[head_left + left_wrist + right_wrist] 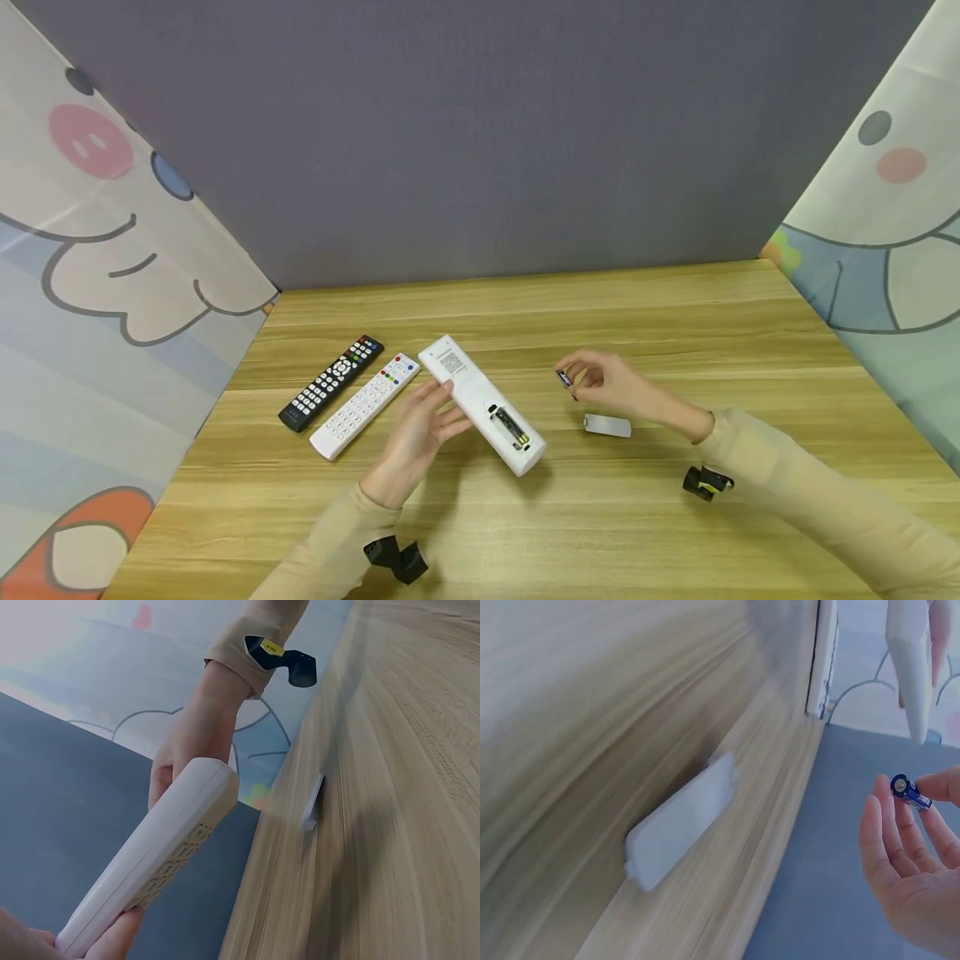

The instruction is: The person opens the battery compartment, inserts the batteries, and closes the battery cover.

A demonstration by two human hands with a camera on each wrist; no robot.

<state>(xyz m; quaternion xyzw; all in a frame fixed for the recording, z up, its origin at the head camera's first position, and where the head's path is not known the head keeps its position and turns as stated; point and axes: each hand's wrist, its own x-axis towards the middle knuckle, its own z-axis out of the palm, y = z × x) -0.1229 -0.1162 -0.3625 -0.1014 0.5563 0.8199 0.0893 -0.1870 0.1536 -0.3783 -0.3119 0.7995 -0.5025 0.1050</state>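
Note:
My left hand [412,443] holds a white remote control [474,398] with its back turned up, raised over the table. Its battery compartment [510,427] is uncovered, and a dark battery with a yellowish end lies inside. In the left wrist view the remote control [146,859] shows its side and some buttons underneath. Between thumb and fingers, my right hand [611,385] pinches a small blue battery [911,793], to the right of the remote. Below that hand, the white battery cover [607,426] lies on the table.
To the left, a black remote control [332,383] and a second white remote control [365,406] lie buttons up on the wooden table [600,533]. A grey panel [480,150] stands behind the table, with printed curtains [90,292] at the sides.

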